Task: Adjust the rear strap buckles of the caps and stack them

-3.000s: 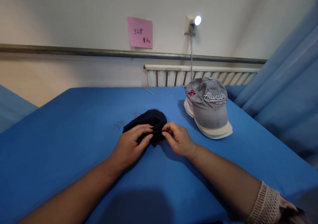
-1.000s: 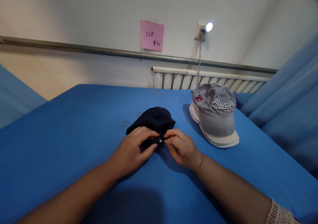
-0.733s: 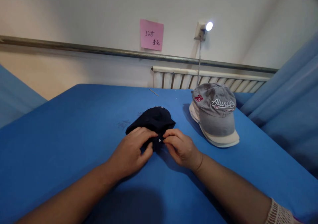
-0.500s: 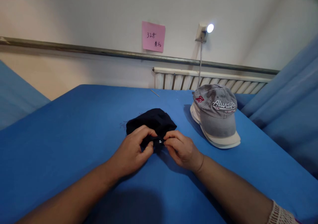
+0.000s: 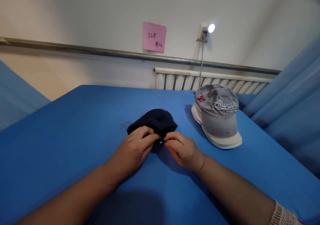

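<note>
A dark navy cap (image 5: 156,121) lies crumpled on the blue table (image 5: 75,125) in front of me. My left hand (image 5: 135,150) pinches the cap's near edge with curled fingers. My right hand (image 5: 181,149) pinches the same edge from the right, fingertips almost touching the left ones. A small metal snap sits between the fingertips, mostly covered. To the right, apart from my hands, a grey cap (image 5: 217,110) with "Always" lettering rests on top of a white cap (image 5: 225,141).
A pink sticky note (image 5: 154,37) hangs on the wall above a metal rail (image 5: 75,49). A small lit lamp (image 5: 207,29) is plugged in above a radiator (image 5: 207,80). Blue curtain (image 5: 290,95) borders the table on the right. A thin stick (image 5: 155,93) lies near the far edge.
My fingers have closed tighter on the cap's near edge, and the left fingertips now cover the snap that showed before. The view shifted slightly; the stacked caps have not moved.
</note>
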`<state>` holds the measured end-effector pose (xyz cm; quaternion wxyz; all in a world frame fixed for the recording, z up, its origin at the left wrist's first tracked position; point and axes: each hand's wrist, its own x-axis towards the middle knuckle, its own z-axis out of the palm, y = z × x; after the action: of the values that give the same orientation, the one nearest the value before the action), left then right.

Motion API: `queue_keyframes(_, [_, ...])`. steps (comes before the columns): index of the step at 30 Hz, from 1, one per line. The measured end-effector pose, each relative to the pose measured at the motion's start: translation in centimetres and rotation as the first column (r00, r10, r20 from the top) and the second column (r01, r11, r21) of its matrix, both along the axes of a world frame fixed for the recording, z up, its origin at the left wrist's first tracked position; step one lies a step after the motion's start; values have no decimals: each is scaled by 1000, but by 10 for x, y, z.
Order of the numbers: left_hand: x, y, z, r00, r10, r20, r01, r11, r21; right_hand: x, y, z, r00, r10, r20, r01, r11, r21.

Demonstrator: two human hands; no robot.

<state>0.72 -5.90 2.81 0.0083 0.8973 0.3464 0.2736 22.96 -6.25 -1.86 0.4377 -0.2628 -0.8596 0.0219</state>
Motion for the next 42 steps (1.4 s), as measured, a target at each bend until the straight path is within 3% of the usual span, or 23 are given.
queue_keyframes(9, [0, -3, 2, 997, -26, -75, 32, 996, 78, -2, -1, -1, 1000, 7, -5, -7, 1000, 30])
queue_keyframes(14, [0, -1, 0, 997, -6, 83, 14, 995, -99, -2, -1, 0, 1000, 9, -29, -9, 1000, 15])
queue_keyframes(19, [3, 0, 2, 993, 32, 111, -6, 974, -227, -2, 3, -4, 992, -12, -122, 1, 996, -87])
queue_keyframes(24, [7, 2, -11, 993, 62, 104, -40, 977, -208, -4, 7, -5, 962, -111, -250, 57, 975, -214])
queue_keyframes(28, [10, 4, -24, 990, 110, 89, -98, 987, -126, -9, 7, -5, 936, -231, -264, 121, 919, -375])
queue_keyframes(33, [15, 5, -28, 995, 91, 31, -92, 996, 20, -12, 8, -10, 939, -220, -266, 65, 869, -490])
queue_keyframes(39, [16, 3, -19, 998, 65, -21, -60, 983, 174, -12, 9, -14, 953, -203, -226, 88, 896, -435])
queue_keyframes(42, [16, 4, -17, 996, 75, -37, -70, 990, 124, -11, 10, -14, 971, -154, -182, 80, 930, -359])
